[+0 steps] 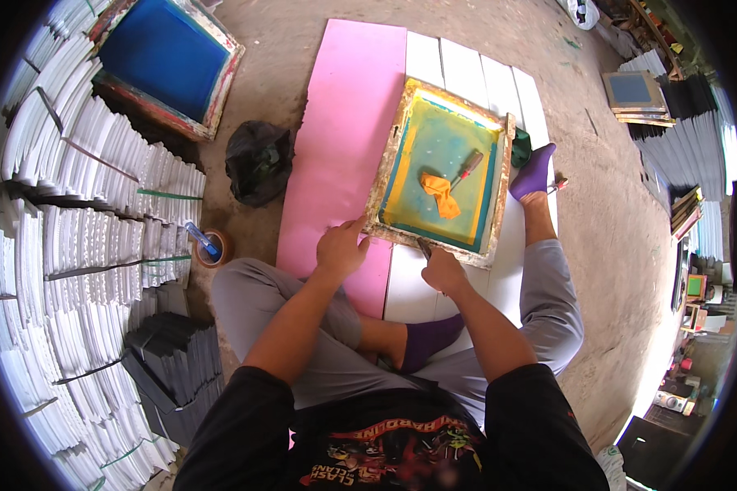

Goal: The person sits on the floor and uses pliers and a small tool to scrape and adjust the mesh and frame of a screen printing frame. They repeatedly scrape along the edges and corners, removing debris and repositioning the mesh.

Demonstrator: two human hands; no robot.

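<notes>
A wooden screen-printing frame (pixel 499 196) with yellow and teal mesh lies flat before me. My left hand (pixel 341 249) is closed at its near left corner, fingertips on the wood. Closed too, my right hand (pixel 445 272) grips a slim dark tool (pixel 423 248), whose tip meets the near edge of the frame; its kind I cannot make out. On the mesh rest an orange cloth (pixel 440 196) and a screwdriver-like tool (pixel 470 165) with a red and brown handle, its shaft reaching the cloth.
Pink board (pixel 348 123) and white boards (pixel 424 61) lie under the frame. To the left are a black plastic bag (pixel 259 162), a tape roll (pixel 223 250) with a blue cutter (pixel 201 237), tied white stacks (pixel 90 237) and a blue screen (pixel 165 57). My purple-socked foot (pixel 534 170) is beside the frame.
</notes>
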